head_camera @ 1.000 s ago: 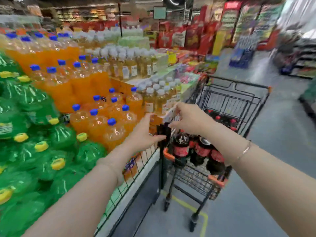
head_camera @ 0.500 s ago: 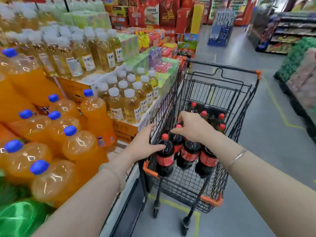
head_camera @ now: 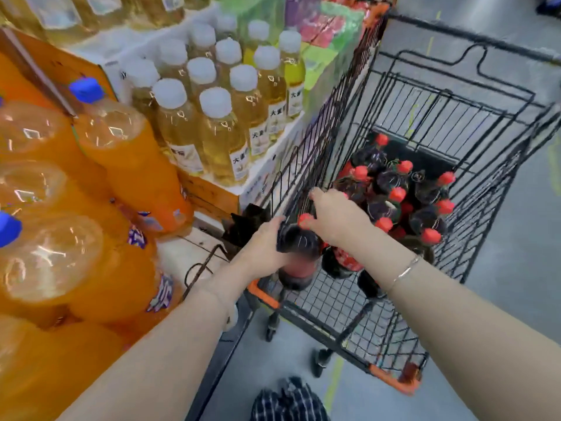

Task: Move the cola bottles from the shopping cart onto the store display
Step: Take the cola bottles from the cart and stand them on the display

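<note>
Both hands (head_camera: 303, 235) grip a cola bottle (head_camera: 299, 253) over the shopping cart (head_camera: 449, 117).

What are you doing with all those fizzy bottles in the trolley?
A person is unloading cola. Their left hand holds the side of one cola bottle at the near end of the shopping cart, while the right hand rests over its red top. More cola bottles wait in the cart, none on the display yet.

Glossy plastic cola bottles (head_camera: 391, 189) fill a black wire cart (head_camera: 449, 123).
</note>
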`<act>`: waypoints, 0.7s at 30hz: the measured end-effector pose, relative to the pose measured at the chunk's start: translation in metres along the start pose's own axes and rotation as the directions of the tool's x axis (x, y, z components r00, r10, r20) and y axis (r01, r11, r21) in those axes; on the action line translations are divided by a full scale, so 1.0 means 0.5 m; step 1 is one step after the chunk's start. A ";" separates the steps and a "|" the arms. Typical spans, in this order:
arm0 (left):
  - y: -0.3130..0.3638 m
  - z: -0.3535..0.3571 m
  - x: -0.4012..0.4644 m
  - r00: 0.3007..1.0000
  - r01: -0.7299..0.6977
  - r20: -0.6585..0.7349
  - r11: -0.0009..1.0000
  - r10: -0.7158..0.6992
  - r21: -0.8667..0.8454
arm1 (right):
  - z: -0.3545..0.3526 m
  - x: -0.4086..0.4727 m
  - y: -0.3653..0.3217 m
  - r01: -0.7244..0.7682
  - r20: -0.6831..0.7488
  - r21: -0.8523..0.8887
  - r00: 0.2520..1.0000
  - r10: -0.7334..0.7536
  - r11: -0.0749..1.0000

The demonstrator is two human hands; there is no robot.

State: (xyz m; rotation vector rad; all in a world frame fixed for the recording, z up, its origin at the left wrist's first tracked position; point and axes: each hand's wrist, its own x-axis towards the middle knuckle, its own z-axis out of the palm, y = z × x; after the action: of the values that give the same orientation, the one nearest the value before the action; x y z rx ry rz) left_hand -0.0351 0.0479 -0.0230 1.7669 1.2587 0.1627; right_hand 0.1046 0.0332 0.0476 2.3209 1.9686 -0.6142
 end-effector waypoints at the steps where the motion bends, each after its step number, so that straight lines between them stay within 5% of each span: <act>1: -0.009 0.008 0.014 1.000 0.013 0.009 1.000 -0.013 0.005 | 0.012 0.017 0.003 0.003 0.015 -0.013 1.000 -0.003 1.000; 12: -0.064 0.055 0.101 0.994 0.099 0.052 0.994 -0.097 -0.042 | 0.104 0.127 0.026 -0.005 0.204 -0.082 0.979 0.022 0.997; 21: -0.074 0.073 0.128 0.994 0.092 0.065 0.994 -0.089 -0.050 | 0.131 0.150 0.036 0.015 0.220 -0.074 0.976 0.002 0.997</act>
State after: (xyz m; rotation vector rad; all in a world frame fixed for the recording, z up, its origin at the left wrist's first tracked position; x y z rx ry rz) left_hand -0.0098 0.0786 -0.0950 1.6538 1.2748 0.0872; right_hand 0.1129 0.0821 -0.0410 2.1026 1.8672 -0.7477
